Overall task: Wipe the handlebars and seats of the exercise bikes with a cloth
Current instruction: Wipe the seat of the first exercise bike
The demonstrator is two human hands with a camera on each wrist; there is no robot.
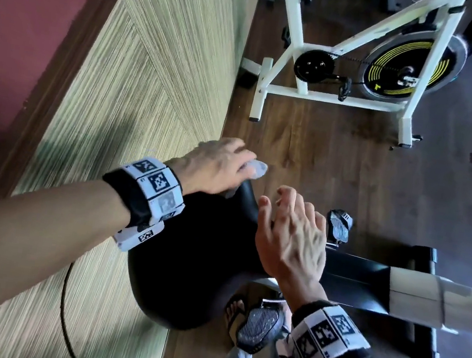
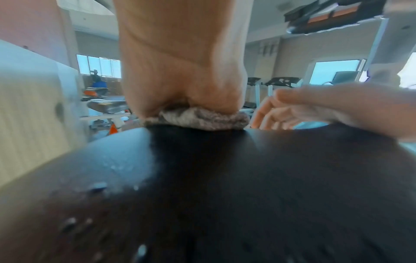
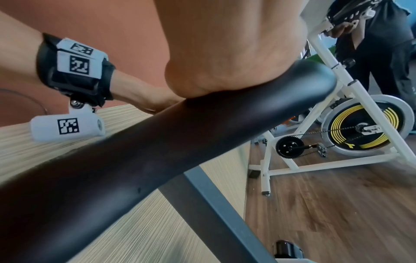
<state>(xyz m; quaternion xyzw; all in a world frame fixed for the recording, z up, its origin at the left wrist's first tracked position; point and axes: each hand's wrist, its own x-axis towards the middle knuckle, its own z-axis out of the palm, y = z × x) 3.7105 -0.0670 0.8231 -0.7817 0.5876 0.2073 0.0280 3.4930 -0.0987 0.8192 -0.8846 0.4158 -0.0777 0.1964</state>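
A black bike seat [image 1: 194, 264] fills the middle of the head view. My left hand [image 1: 231, 162] grips a bunched grey cloth [image 1: 256, 168] and presses it on the narrow front tip of the seat. In the left wrist view the cloth [image 2: 202, 119] is squeezed under the palm against the seat [image 2: 202, 195], which carries small wet drops. My right hand [image 1: 291, 211] rests on the seat's right side with relaxed fingers and holds nothing. The right wrist view has its palm heel on the seat [image 3: 157, 151].
A white exercise bike [image 1: 291, 49] with a yellow-striped flywheel [image 1: 403, 72] stands ahead on the wooden floor. A wood-grain wall panel [image 1: 118, 100] runs along the left, with a black cable [image 1: 67, 316]. A pedal [image 1: 258, 326] and my sandalled foot [image 1: 235, 310] lie below. Another person [image 3: 382, 44] stands beyond.
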